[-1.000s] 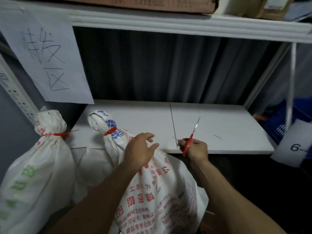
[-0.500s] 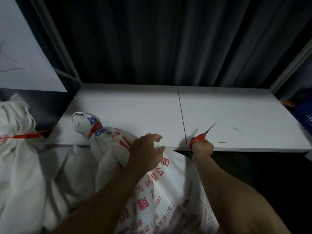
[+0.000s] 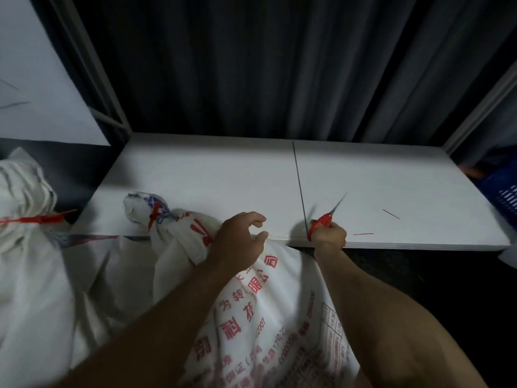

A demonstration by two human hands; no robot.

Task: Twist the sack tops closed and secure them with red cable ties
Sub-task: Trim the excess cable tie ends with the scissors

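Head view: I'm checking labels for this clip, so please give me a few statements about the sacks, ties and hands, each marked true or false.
1. A red cable tie binds the neck of the printed sack. True.
2. The right hand holds a knife. False: it holds red-handled scissors.
3. The left hand rests on the printed sack. True.
4. The plain sack at far left is unbound. False: a second red tie circles its neck.

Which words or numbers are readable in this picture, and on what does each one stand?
"公司", red, on the printed sack.
"2007", red, on the same sack.
The remaining red print on the sack is too blurred to read.
The paper sheet at upper left shows only cut-off pen strokes, unreadable.
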